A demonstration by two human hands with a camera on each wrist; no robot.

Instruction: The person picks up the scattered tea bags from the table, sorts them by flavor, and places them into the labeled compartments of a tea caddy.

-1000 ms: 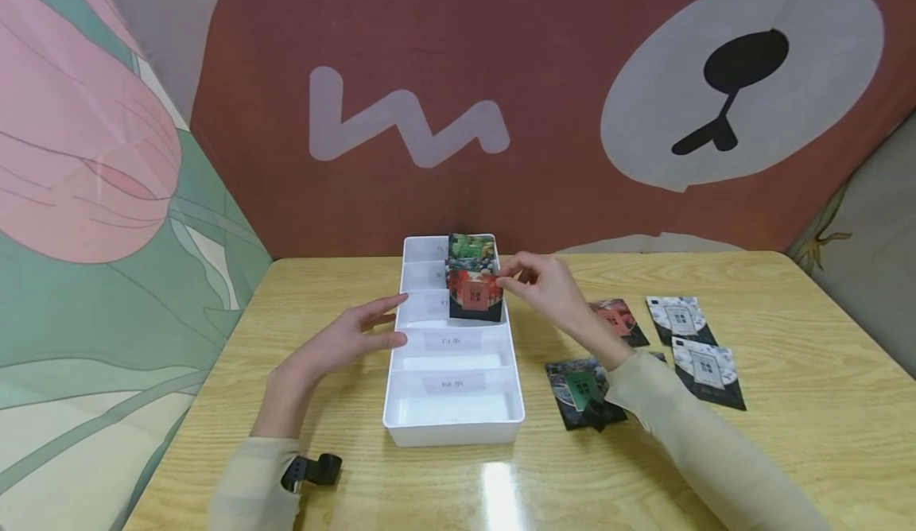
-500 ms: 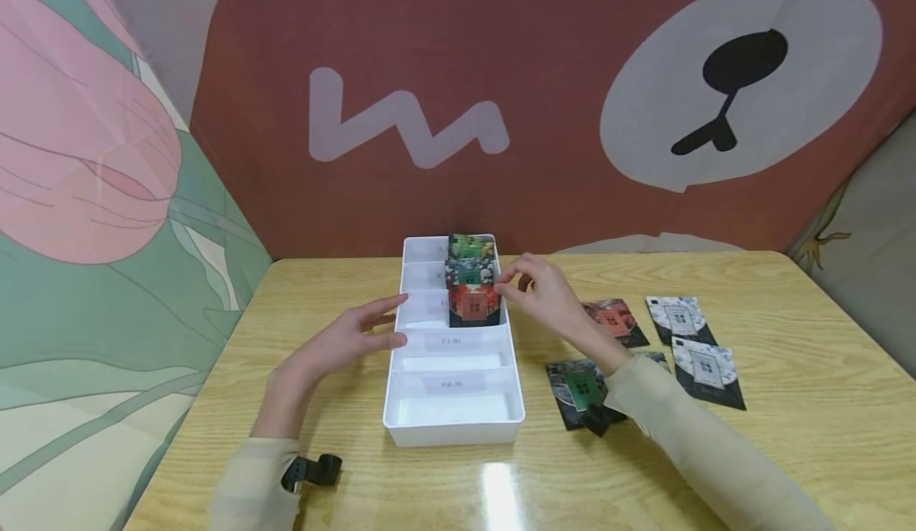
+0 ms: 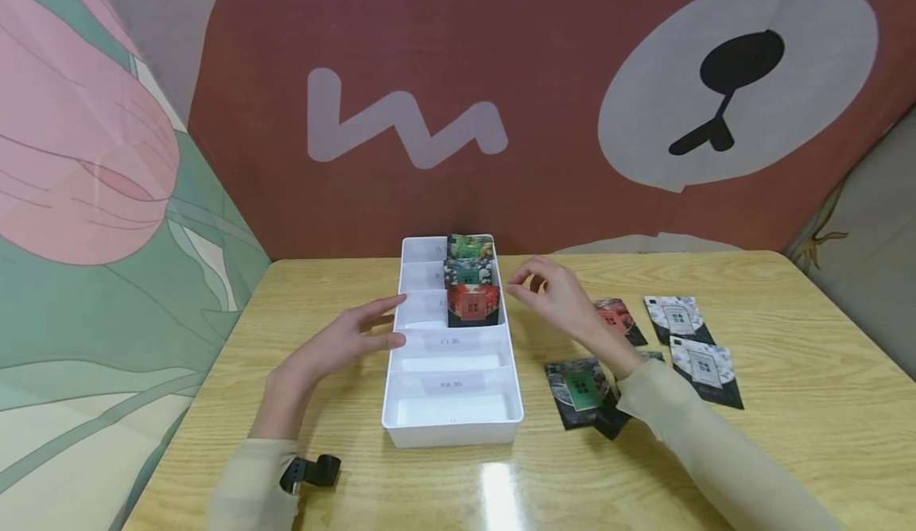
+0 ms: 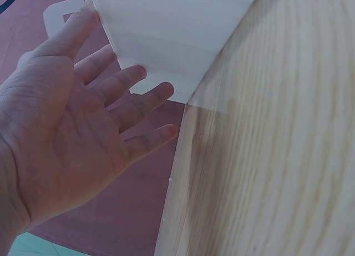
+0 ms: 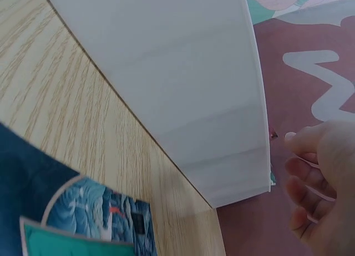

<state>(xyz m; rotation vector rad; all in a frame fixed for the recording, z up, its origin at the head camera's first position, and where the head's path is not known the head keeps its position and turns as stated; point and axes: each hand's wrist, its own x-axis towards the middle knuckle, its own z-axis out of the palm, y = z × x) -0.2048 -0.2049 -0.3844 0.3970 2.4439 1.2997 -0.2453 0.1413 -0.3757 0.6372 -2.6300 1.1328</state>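
A white divided box (image 3: 452, 434) stands lengthwise on the table. Its three rear compartments each hold a tea packet on the right side: a light green packet (image 3: 469, 247) at the back, a dark green one (image 3: 468, 275), then a red one (image 3: 473, 306). My left hand (image 3: 351, 336) rests its spread fingertips along the box's left wall; the left wrist view shows that palm (image 4: 72, 123) bare. Just outside the right rim, level with the red packet, is my right hand (image 3: 554, 296), fingers loosely bent and holding nothing. In the right wrist view its thumb tip (image 5: 290, 137) is apart from the rim.
More packets lie on the table right of the box: a green one (image 3: 581, 392), a red one (image 3: 621, 320) partly behind the right forearm, and two white ones (image 3: 676, 318). Labelled dividers (image 3: 447, 342) cross the box. A printed cloth (image 3: 401, 197) hangs behind the table.
The red packet has settled lower into the third compartment from the back, uncovering the dark green one. My right hand has let go of it and moved slightly right. The left hand stays put.
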